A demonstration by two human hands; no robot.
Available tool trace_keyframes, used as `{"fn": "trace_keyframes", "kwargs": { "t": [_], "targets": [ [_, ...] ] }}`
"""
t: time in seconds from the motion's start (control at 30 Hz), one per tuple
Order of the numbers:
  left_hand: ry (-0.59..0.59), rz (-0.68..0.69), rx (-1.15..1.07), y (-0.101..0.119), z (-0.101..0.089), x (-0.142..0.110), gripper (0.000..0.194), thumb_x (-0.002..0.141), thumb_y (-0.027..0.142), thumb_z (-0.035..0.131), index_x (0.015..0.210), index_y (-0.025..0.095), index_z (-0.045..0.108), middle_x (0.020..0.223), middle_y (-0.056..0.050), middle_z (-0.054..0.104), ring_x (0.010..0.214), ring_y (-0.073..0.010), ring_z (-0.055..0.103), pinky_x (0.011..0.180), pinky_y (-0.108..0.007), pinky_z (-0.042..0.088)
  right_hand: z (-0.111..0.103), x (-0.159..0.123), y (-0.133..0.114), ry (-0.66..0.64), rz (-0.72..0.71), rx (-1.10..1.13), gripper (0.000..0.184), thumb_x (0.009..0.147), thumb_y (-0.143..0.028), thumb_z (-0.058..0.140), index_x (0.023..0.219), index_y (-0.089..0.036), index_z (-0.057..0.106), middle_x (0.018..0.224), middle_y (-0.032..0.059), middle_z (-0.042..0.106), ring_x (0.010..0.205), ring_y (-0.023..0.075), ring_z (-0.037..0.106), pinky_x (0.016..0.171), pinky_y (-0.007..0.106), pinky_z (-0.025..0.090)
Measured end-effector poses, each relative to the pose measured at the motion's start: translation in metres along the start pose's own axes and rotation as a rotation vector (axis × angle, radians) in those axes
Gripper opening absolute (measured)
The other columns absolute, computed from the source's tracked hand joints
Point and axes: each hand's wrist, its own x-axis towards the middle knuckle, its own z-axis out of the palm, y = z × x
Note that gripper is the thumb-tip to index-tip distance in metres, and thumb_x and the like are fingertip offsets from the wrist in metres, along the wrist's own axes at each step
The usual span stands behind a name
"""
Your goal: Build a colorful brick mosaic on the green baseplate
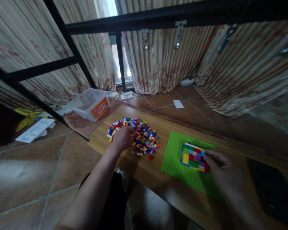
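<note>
My left hand [123, 138] is at the left part of a pile of small multicoloured toy bricks [145, 140]. Its fingers are curled down among them, and whatever they pinch is hidden. On a green studded baseplate [174, 159] sits a low rectangular brick build [192, 156] in yellow, red, blue, green, white and purple. My right hand [222, 166] reaches in from the right, with thumb and forefinger drawn together at the build's right edge. A small dark spot shows at these fingertips, too small to name. One red brick [151, 157] lies apart, in front of the pile.
The wooden bench [144, 169] carries a dark flat object [271, 188] at its right end. A clear plastic bin [88, 103] with an orange label stands beyond the left end. Black metal bars [134, 22] cross above. White and yellow items [36, 127] lie on the tiled floor.
</note>
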Motion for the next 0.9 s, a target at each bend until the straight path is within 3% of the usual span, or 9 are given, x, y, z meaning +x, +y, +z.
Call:
{"fn": "trace_keyframes", "kwargs": {
  "t": [0.17, 0.4, 0.67, 0.9],
  "targets": [
    [-0.036, 0.008, 0.047, 0.009, 0.006, 0.0, 0.024, 0.082, 0.025, 0.055, 0.099, 0.023, 0.072, 0.102, -0.007, 0.072, 0.095, -0.0245, 0.068, 0.077, -0.031, 0.051, 0.002, 0.001, 0.002, -0.002, -0.003, 0.009, 0.042, 0.07, -0.054, 0.062, 0.096, -0.022, 0.073, 0.095, 0.0081, 0.073, 0.083, 0.0254, 0.068, 0.076, 0.038, 0.051],
    [-0.08, -0.014, 0.111, 0.019, -0.003, -0.001, 0.024, 0.081, 0.025, 0.054, 0.098, 0.021, 0.071, 0.099, -0.009, 0.073, 0.095, -0.0261, 0.067, 0.077, -0.031, 0.05, -0.003, 0.004, 0.001, 0.051, -0.057, 0.034, 0.036, 0.073, -0.048, 0.062, 0.095, -0.022, 0.073, 0.097, 0.0074, 0.074, 0.087, 0.0242, 0.068, 0.081, 0.037, 0.052],
    [0.037, 0.06, -0.152, 0.022, -0.012, 0.002, 0.033, 0.085, 0.03, 0.05, 0.109, 0.017, 0.069, 0.09, -0.007, 0.074, 0.077, -0.0197, 0.067, 0.069, -0.026, 0.048, -0.014, 0.005, -0.001, 0.18, -0.049, 0.155, 0.03, 0.074, -0.044, 0.065, 0.091, -0.021, 0.074, 0.096, 0.0077, 0.075, 0.09, 0.0257, 0.069, 0.086, 0.039, 0.052],
    [-0.021, 0.1, -0.187, 0.032, -0.008, 0.004, 0.038, 0.088, 0.027, 0.045, 0.114, 0.014, 0.069, 0.087, -0.009, 0.074, 0.072, -0.02, 0.066, 0.064, -0.026, 0.045, -0.015, 0.003, -0.004, 0.12, 0.004, 0.116, 0.031, 0.073, -0.045, 0.065, 0.091, -0.021, 0.074, 0.089, 0.0073, 0.076, 0.086, 0.0262, 0.069, 0.081, 0.039, 0.051]
  ]
}}
